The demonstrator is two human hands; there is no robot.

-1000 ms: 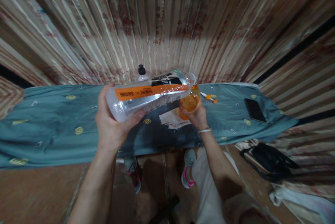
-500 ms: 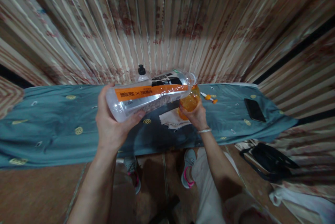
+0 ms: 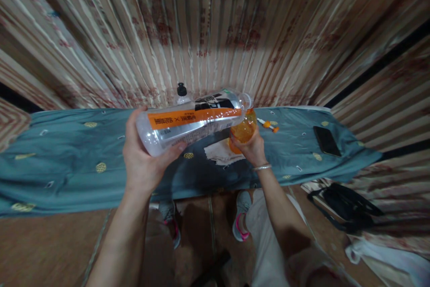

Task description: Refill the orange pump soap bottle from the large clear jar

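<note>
My left hand (image 3: pixel 144 157) is wrapped round the base of a large clear plastic bottle (image 3: pixel 188 121) with an orange and silver label. The bottle lies tilted almost flat in the air, its uncapped mouth pointing right. Below that mouth, my right hand (image 3: pixel 251 147) grips a smaller orange bottle (image 3: pixel 244 128) by its side. The large bottle's neck hides part of the orange bottle's top, so I cannot tell whether the two touch. A white cloth (image 3: pixel 221 152) lies beside and partly behind the orange bottle.
A blue-green cloth (image 3: pixel 77 152) covers the narrow table. A pump bottle (image 3: pixel 182 92) with a black top stands behind the large bottle. To the right lie an orange and white syringe-like item (image 3: pixel 268 125) and a black phone (image 3: pixel 326 141). A black bag (image 3: pixel 349 204) sits lower right.
</note>
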